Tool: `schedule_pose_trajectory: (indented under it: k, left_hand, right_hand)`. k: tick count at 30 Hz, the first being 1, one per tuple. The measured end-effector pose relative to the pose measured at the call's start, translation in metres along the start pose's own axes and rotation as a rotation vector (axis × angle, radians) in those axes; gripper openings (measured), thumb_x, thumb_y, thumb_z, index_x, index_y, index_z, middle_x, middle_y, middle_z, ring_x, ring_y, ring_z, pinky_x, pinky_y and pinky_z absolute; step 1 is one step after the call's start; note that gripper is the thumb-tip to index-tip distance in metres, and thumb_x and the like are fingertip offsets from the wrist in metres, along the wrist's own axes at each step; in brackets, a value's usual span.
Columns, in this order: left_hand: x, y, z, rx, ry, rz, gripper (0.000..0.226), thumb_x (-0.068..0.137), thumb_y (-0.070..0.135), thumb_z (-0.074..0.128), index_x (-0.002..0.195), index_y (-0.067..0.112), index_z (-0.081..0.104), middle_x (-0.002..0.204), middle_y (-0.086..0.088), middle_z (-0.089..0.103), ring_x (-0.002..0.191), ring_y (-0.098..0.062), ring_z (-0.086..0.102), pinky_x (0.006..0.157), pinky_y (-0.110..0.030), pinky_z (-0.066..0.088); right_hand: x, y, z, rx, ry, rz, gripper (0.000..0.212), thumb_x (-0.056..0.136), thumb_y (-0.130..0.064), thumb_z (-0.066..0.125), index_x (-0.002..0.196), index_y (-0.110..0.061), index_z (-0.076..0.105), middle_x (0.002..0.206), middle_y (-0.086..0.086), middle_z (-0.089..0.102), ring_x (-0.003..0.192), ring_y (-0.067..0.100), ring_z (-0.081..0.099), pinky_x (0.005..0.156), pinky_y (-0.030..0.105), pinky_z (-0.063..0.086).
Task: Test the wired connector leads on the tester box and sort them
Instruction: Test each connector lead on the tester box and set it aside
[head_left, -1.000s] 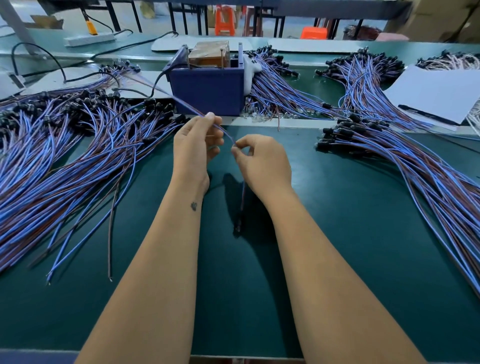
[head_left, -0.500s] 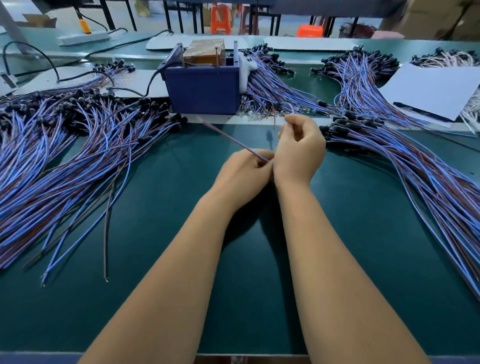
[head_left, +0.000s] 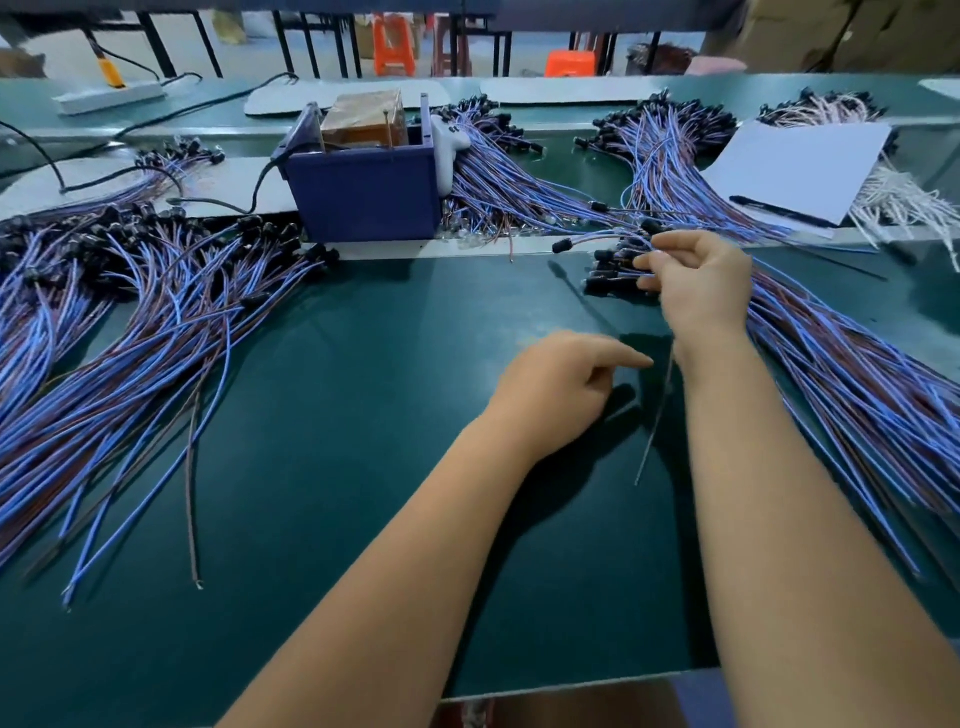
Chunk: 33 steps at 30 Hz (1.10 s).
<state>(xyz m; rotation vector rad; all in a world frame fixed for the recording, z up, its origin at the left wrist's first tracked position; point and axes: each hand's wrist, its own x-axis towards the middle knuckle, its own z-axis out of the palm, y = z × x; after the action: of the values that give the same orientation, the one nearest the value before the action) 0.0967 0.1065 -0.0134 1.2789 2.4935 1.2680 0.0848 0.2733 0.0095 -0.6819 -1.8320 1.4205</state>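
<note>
Both hands have swung right of the tester box (head_left: 363, 197): the right hand (head_left: 696, 283) pinches a lead (head_left: 597, 240) over the right-hand pile (head_left: 841, 374); the left hand (head_left: 556, 387), loosely curled, holds nothing. Sorting looks partway done, with big piles on both sides of the box.

My arms are bare to the elbow (no sleeves, gloves or rings), left hand (head_left: 558, 387) and right hand (head_left: 698, 283) alike.
</note>
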Motion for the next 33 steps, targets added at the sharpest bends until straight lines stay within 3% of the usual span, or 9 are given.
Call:
schedule_pose_trajectory:
  k: [7, 10, 14, 16, 19, 22, 26, 30, 33]
  left_hand:
    - [0.013, 0.036, 0.043, -0.022, -0.115, 0.014, 0.034, 0.09, 0.01, 0.054, 0.115, 0.022, 0.073, 0.111, -0.007, 0.072, 0.111, -0.027, 0.057, 0.096, -0.037, 0.043]
    - [0.016, 0.046, 0.051, 0.027, -0.109, 0.009, 0.034, 0.082, 0.018, 0.044, 0.099, 0.017, 0.074, 0.096, -0.008, 0.071, 0.102, -0.031, 0.056, 0.085, -0.035, 0.039]
    - [0.017, 0.042, 0.042, 0.051, 0.04, -0.156, 0.047, 0.072, 0.025, 0.032, 0.094, 0.024, 0.074, 0.096, 0.0, 0.073, 0.101, -0.025, 0.06, 0.092, -0.035, 0.039]
    - [0.017, 0.029, 0.03, -0.1, 0.165, -0.279, 0.038, 0.081, 0.02, 0.039, 0.093, 0.025, 0.075, 0.095, 0.001, 0.074, 0.097, -0.024, 0.064, 0.092, -0.034, 0.046]
    - [0.015, 0.012, 0.008, -0.177, 0.317, -0.372, 0.025, 0.085, 0.01, 0.045, 0.073, 0.019, 0.064, 0.079, 0.0, 0.068, 0.083, -0.026, 0.059, 0.067, -0.031, 0.042]
    - [0.01, -0.002, -0.014, -0.187, 0.516, -0.483, 0.028, 0.083, 0.006, 0.042, 0.058, 0.018, 0.04, 0.059, 0.004, 0.045, 0.069, -0.029, 0.042, 0.063, -0.034, 0.026]
    - [0.001, -0.02, -0.042, -0.36, 0.723, -0.573, 0.028, 0.08, 0.002, 0.039, 0.056, 0.017, 0.042, 0.052, 0.007, 0.043, 0.058, -0.02, 0.037, 0.057, -0.034, 0.03]
    - [-0.011, -0.04, -0.071, -0.267, 0.738, -0.628, 0.024, 0.081, 0.005, 0.042, 0.069, 0.015, 0.061, 0.064, 0.005, 0.059, 0.065, -0.019, 0.05, 0.06, -0.032, 0.039]
    - [-0.012, -0.057, -0.089, -0.093, 0.733, -0.62, 0.028, 0.086, 0.009, 0.047, 0.092, 0.024, 0.07, 0.11, 0.002, 0.067, 0.096, -0.016, 0.061, 0.073, -0.024, 0.039]
  right_hand:
    - [0.017, 0.01, -0.046, -0.55, 0.112, 0.076, 0.023, 0.082, -0.007, 0.055, 0.088, -0.026, 0.068, 0.099, 0.005, 0.074, 0.097, 0.028, 0.065, 0.086, 0.037, 0.052]
    - [0.009, 0.014, -0.047, -0.668, 0.154, 0.086, 0.029, 0.084, -0.007, 0.051, 0.097, -0.023, 0.071, 0.109, 0.008, 0.071, 0.111, 0.035, 0.057, 0.098, 0.041, 0.043]
    - [-0.006, 0.008, -0.032, -0.738, 0.206, 0.025, 0.034, 0.086, -0.013, 0.048, 0.111, -0.023, 0.068, 0.122, 0.009, 0.062, 0.12, 0.036, 0.045, 0.097, 0.039, 0.035]
    - [-0.015, 0.001, -0.014, -0.728, 0.178, -0.056, 0.034, 0.086, -0.013, 0.047, 0.113, -0.023, 0.067, 0.123, 0.008, 0.062, 0.119, 0.033, 0.047, 0.095, 0.037, 0.036]
    - [-0.033, -0.014, 0.026, -0.584, -0.039, -0.139, 0.032, 0.087, -0.009, 0.047, 0.109, -0.019, 0.068, 0.115, 0.007, 0.066, 0.111, 0.03, 0.054, 0.087, 0.032, 0.04]
    - [-0.053, -0.029, 0.07, -0.351, -0.233, -0.092, 0.026, 0.088, -0.007, 0.048, 0.101, -0.015, 0.069, 0.1, 0.006, 0.071, 0.098, 0.025, 0.062, 0.078, 0.028, 0.043]
    - [-0.077, -0.041, 0.118, -0.111, -0.317, 0.024, 0.02, 0.09, -0.011, 0.049, 0.09, -0.009, 0.068, 0.089, 0.012, 0.071, 0.09, 0.03, 0.063, 0.079, 0.038, 0.049]
    - [-0.1, -0.031, 0.142, -0.158, -0.436, -0.01, 0.021, 0.092, -0.017, 0.047, 0.086, -0.012, 0.067, 0.087, 0.003, 0.069, 0.085, 0.027, 0.061, 0.068, 0.034, 0.045]
    - [-0.102, -0.023, 0.143, -0.181, -0.467, -0.094, 0.018, 0.091, -0.017, 0.048, 0.089, -0.022, 0.065, 0.086, -0.004, 0.067, 0.083, 0.019, 0.059, 0.068, 0.029, 0.042]
